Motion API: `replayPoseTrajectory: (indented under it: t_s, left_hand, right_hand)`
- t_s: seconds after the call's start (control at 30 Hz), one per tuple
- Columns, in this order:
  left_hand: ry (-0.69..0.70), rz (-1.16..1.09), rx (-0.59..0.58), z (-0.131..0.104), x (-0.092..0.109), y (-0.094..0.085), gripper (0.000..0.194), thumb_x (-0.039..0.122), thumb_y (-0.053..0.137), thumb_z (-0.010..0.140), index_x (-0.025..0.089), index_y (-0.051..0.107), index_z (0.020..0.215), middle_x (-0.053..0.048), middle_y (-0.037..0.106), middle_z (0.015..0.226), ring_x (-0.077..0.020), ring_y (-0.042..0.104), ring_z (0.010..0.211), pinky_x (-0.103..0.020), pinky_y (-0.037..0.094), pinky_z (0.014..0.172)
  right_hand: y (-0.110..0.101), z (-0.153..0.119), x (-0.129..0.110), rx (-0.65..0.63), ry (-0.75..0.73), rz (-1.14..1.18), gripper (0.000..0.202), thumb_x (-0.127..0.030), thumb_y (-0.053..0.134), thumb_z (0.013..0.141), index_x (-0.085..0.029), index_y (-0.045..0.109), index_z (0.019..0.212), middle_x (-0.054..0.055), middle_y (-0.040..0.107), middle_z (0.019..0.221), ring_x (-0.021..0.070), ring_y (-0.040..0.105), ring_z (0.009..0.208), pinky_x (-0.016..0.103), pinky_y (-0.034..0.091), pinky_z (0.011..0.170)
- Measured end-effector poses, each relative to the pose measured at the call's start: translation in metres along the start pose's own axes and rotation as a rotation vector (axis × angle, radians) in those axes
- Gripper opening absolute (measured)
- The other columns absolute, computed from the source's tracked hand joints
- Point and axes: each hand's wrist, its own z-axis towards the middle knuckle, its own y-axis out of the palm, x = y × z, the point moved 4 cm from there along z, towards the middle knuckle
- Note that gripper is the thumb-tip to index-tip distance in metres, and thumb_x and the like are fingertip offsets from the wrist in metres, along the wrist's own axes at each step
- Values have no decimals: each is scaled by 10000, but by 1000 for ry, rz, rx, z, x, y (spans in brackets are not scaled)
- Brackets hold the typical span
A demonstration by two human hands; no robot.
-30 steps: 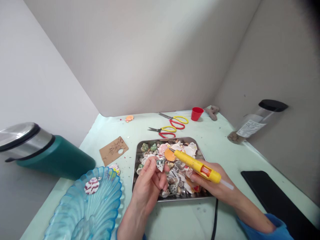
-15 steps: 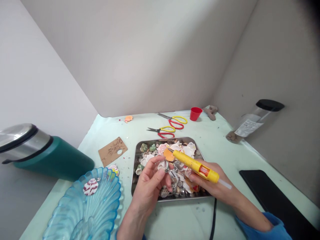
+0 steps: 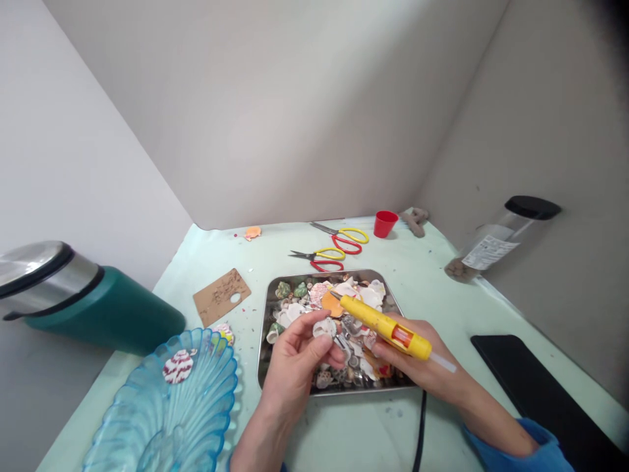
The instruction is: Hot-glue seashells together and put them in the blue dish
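In the head view my left hand (image 3: pixel 299 357) pinches a small whitish shell (image 3: pixel 324 328) between thumb and fingers. My right hand (image 3: pixel 417 354) is wrapped round a yellow hot glue gun (image 3: pixel 376 320), its metal nozzle pointing up and left, apart from the shell. A clear glue stick (image 3: pixel 443 362) sticks out of the gun's back end. Both hands are over the near part of a metal tray (image 3: pixel 265 351) full of mixed shells. An orange scallop shell (image 3: pixel 333 303) lies in it just behind the nozzle tip.
A blue shell-shaped dish (image 3: pixel 196 419) holds a striped shell at the left, beside a green bottle (image 3: pixel 132 308). Behind the tray lie two pairs of scissors (image 3: pixel 327 254), and a red cup (image 3: pixel 385 224). A brown card (image 3: pixel 223 298), clear jar (image 3: pixel 486 242) and black slab (image 3: pixel 521 367) flank it.
The shell in my left fingers has turned slightly, showing more of its white side. My right hand and the glue gun have hardly moved.
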Motion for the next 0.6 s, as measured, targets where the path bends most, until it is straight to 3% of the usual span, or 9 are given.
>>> replayPoseTrajectory:
  t_s: [0.2,0.43,0.6]
  left_hand:
    - [12,9,6,0,0,0,338,255,754,737,174,676,1055,-18,683,643,-128,625,564,-246,512,570]
    - [68,-3,36,-3,8,5,214,252,743,747,183,685,942,-76,667,1094,-171,658,777,-329,545,735]
    - [74,-11,15,-2,7,4,142,267,695,798,192,641,905,-75,655,1089,-144,638,704,-299,542,633]
  right_hand:
    - [-2,0,0,16,-17,-32,200,-373,608,878,-182,591,821,-18,548,665,131,477,578,245,406,548]
    - [-1,0,0,14,9,-22,224,-398,609,872,-180,587,825,-8,562,686,141,491,597,249,418,555]
    - [-1,0,-1,8,9,-29,214,-393,610,870,-186,581,821,-16,561,676,137,491,585,247,417,554]
